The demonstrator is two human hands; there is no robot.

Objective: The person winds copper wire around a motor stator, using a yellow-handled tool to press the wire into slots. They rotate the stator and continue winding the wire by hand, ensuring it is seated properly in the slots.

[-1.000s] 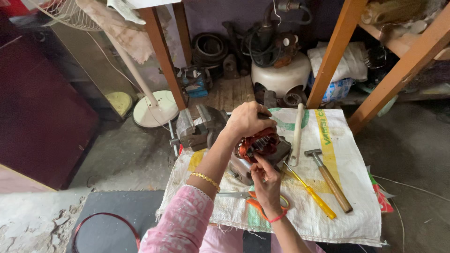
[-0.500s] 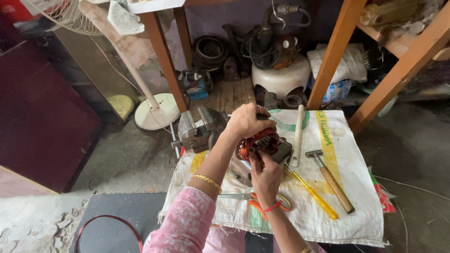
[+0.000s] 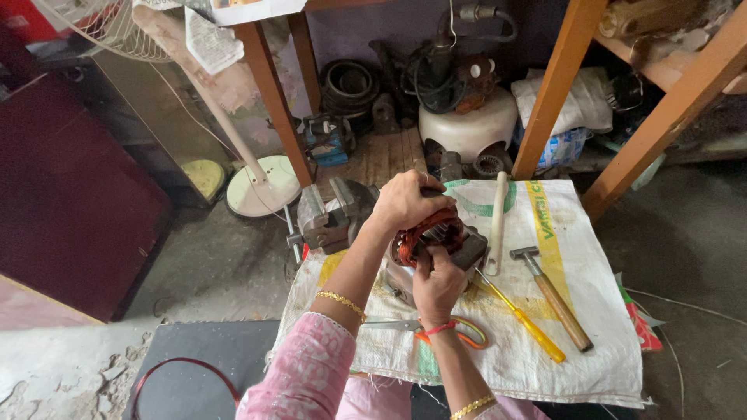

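Left hand (image 3: 405, 204) and right hand (image 3: 437, 285) gripping copper-wound motor stator (image 3: 436, 237), yellow screwdriver (image 3: 523, 317), hammer (image 3: 554, 297), white sack (image 3: 591, 342)

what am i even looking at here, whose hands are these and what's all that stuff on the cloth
This is one view from a camera worn on a person's head, looking down at their own two bare hands. Both hands work on a motor stator with copper windings: the left hand grips it from above, the right hand touches its near side. It sits on a white woven sack spread on the floor. On the sack lie a hammer, a yellow-handled screwdriver, orange-handled scissors and a white rod. A metal vise stands to the left.
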